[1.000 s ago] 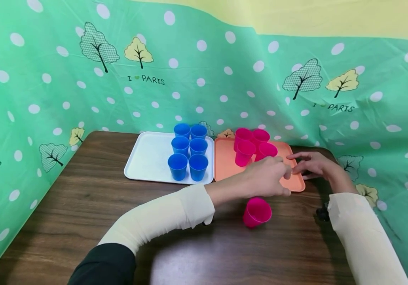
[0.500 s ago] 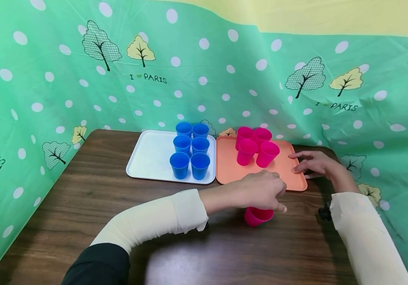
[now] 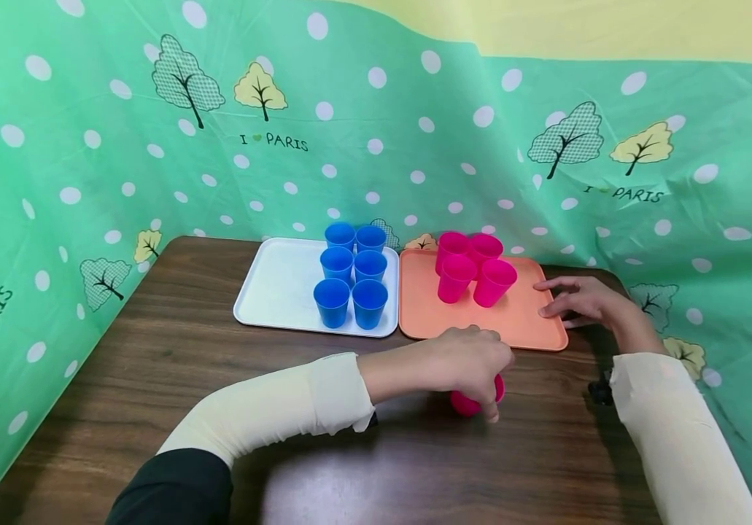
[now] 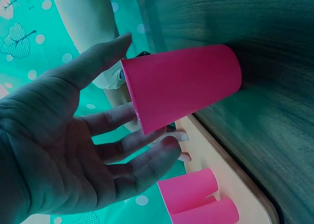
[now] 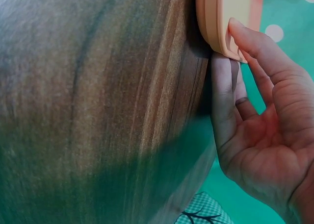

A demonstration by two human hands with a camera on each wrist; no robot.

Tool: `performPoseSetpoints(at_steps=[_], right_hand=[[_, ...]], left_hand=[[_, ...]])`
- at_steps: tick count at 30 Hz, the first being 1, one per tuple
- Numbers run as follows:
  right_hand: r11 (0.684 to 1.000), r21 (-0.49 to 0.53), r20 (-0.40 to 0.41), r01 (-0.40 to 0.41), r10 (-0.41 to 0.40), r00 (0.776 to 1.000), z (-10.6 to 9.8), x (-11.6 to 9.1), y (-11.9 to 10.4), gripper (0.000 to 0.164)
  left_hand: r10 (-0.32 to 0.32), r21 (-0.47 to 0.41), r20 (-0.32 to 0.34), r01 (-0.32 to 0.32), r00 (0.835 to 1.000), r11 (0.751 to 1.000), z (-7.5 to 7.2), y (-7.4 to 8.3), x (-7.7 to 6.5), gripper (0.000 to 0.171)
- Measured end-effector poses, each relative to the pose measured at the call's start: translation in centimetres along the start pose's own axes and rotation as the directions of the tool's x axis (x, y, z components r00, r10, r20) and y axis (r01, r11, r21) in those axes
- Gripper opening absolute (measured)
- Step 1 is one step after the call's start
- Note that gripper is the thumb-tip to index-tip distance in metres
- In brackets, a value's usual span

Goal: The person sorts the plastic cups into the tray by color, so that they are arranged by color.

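Observation:
A lone pink cup (image 3: 464, 404) stands upright on the table in front of the orange tray (image 3: 418, 310). My left hand (image 3: 457, 362) is over its rim. In the left wrist view the cup (image 4: 184, 87) lies between the thumb, which is apart from the rim, and loosely bent fingers at its far side; whether those fingers touch it I cannot tell. At the tray's right edge, my right hand (image 3: 582, 300) holds the rim. The right wrist view has the thumb over the tray wall (image 5: 210, 18) and the fingers outside it. Several pink cups (image 3: 456, 281) stand grouped on the orange tray.
A white tray (image 3: 270, 284) adjoins the orange tray on its left, with several blue cups (image 3: 369, 305) in rows on its right half. A patterned green cloth (image 3: 323, 168) hangs behind the wooden table (image 3: 185, 350). A small black object (image 3: 600, 392) is by the right sleeve.
My left hand has moved from the orange tray's front toward me and down over the lone pink cup. The right hand has stayed at the tray's edge.

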State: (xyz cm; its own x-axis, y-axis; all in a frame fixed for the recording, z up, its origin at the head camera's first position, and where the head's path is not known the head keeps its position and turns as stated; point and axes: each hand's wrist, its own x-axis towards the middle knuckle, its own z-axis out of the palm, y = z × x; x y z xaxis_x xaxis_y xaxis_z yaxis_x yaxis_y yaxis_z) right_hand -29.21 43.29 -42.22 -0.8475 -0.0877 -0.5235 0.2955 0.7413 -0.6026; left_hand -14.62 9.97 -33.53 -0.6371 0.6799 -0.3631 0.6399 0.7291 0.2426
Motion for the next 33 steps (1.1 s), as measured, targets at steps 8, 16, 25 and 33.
performPoseSetpoints(at_steps=[8, 16, 25, 33], right_hand=[[1.000, 0.011, -0.002, -0.004, 0.004, 1.000, -0.1, -0.2, -0.2, 0.093], [1.000, 0.012, -0.001, -0.002, 0.002, 1.000, 0.0, -0.1, -0.1, 0.092], [1.000, 0.019, 0.006, 0.006, -0.006, 1.000, 0.1, -0.3, -0.1, 0.092], [1.000, 0.021, 0.014, 0.005, -0.005, 1.000, 0.0, -0.4, -0.2, 0.090]], left_hand=[[0.008, -0.053, 0.018, -0.007, 1.000, 0.999, 0.0, -0.3, -0.2, 0.073], [0.012, -0.109, 0.008, -0.011, 1.000, 0.994, 0.0, -0.5, -0.3, 0.076], [0.035, -0.150, -0.071, -0.045, 0.997, 0.988, -0.7, -0.7, -0.4, 0.073], [0.021, -0.127, -0.208, -0.048, 0.978, 0.991, -1.6, -0.7, -0.2, 0.079]])
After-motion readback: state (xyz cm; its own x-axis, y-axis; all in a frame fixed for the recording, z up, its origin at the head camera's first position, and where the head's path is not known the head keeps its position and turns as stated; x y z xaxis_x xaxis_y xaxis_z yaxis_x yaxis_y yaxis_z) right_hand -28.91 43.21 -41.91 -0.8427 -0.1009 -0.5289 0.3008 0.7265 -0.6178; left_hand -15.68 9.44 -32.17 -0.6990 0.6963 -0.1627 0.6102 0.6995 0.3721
